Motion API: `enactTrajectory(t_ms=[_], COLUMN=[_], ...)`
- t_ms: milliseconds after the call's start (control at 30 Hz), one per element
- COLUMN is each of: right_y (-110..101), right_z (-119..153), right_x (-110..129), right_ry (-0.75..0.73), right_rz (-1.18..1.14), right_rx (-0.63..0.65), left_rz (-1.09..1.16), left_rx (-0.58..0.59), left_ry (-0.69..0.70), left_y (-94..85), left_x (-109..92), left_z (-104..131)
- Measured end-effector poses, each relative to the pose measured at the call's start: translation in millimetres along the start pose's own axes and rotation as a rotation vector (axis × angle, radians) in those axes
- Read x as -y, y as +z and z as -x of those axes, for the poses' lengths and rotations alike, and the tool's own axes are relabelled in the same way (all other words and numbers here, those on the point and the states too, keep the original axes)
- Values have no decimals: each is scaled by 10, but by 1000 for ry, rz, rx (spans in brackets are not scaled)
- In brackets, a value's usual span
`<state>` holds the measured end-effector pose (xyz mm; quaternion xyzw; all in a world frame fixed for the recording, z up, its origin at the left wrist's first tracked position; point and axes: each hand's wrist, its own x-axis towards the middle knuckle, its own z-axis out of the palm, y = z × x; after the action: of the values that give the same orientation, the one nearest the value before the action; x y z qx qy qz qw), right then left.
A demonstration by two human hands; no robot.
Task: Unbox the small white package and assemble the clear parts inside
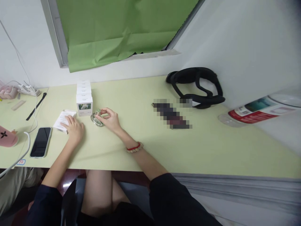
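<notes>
My left hand rests palm-down on a small white carton lying flat on the pale yellow table. My right hand pinches the top of a small clear glass bottle that lies or tilts on the table just in front of it. Right behind the bottle a row of small white boxes stands, the nearest with a flower picture on its front. A red and beaded bracelet circles my right wrist.
A phone lies face-up at the left beside a white cable. A black head strap and a blurred dark item lie to the right. A plastic bottle lies on its side far right. A power strip sits far left.
</notes>
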<state>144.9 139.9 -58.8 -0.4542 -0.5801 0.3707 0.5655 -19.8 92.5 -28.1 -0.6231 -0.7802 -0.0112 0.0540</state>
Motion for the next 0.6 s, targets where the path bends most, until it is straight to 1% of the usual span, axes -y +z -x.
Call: enactTrajectory(t_ms=[100,167,267,333,433,500,533,567,600], right_y=[-10,-19,-31,-33,-24,-11,-4,3,11], right_z=[-5,-2,9,16,22,23,24,26,28], right_x=[-18,-30,-41,-37,-15,5,14,22,28], right_ry=[-35,-61,-81,-83,-92,-70,-53,-40,-35], right_rz=[32,41,38,45,46,40,37,33,29], right_rx=[-6,-5,13,14,-16,-36,-35,-23,-7], left_rz=[25,107,338,478,569,588,587,584,581], left_rx=[-28,-86,-245,-360,-563,-673,-690,-681,-646], left_ry=[28,44,87,139,176,260,338,431,527], left_y=[70,170,331,376,308,226,194,175,171], left_x=[-28,-4,84,149,201,185,161,130,94], left_z=[-11,-84,-263,-366,-404,-357,-323,-290,-262])
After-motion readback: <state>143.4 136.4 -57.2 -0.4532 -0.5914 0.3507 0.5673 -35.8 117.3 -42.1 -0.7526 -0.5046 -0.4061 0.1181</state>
